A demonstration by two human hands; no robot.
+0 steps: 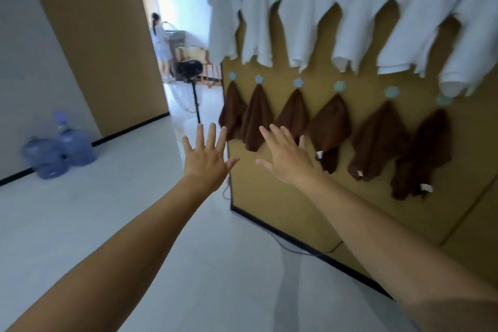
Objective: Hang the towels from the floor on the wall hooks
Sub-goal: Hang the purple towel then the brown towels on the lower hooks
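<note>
Fingers (200,135) are spread wide apart on your left hand (206,163) and your right hand (287,162); they hold nothing. From 12 to 3 o'clock, white towels (304,16) and brown towels (328,127) hang on the wall hooks (340,86). On the floor (107,210) no towel shows. Such cloth looks soft, light and limp, so pinch it at one corner. The small tags (320,154) show no readable writing.

Soft cloth brown towels (256,118) hang above a glossy floor (107,210).
</note>
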